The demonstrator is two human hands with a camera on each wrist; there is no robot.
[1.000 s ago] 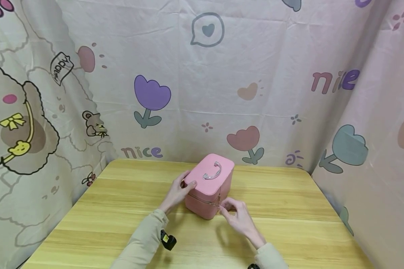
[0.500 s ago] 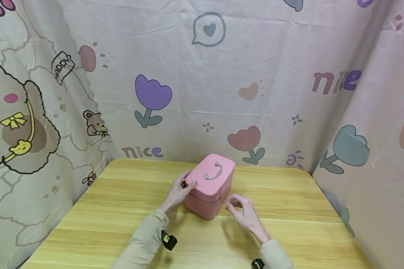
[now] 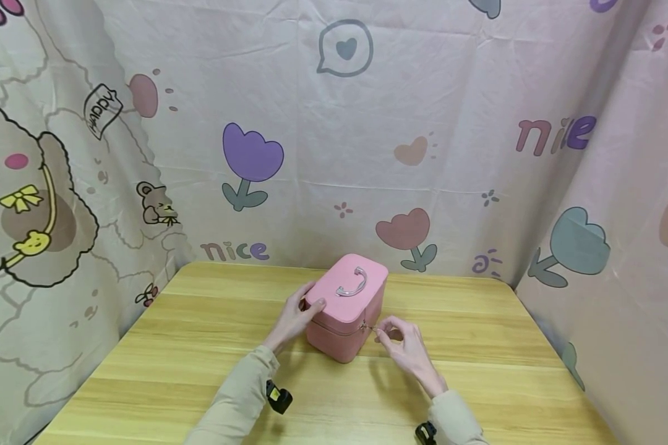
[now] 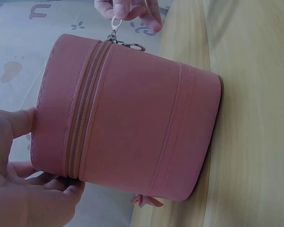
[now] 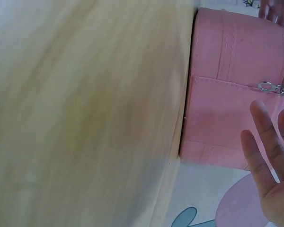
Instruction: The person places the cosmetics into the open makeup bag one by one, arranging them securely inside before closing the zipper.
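Observation:
A pink zippered vanity case (image 3: 334, 347) stands upright on the wooden table with its lid down. My left hand (image 3: 292, 318) holds the lid's near left corner, thumb on the top and fingers against the side, as the left wrist view (image 4: 23, 179) also shows. Between thumb and index finger, my right hand (image 3: 405, 351) pinches a metal zipper pull (image 4: 116, 23), drawn straight out from the case. A second pull (image 4: 135, 47) hangs beside it against the wall. In the right wrist view, the other fingers (image 5: 270, 146) of the right hand extend loosely.
The lid carries a curved silver handle (image 3: 352, 285). A small pink bow-like piece (image 4: 146, 201) sticks out low on the case's other side. Behind the wooden table (image 3: 211, 371) hangs a printed curtain (image 3: 334, 123).
My right hand has moved a little to the right and up, away from the case's front corner, with the zipper pull. The left hand and the case have hardly moved.

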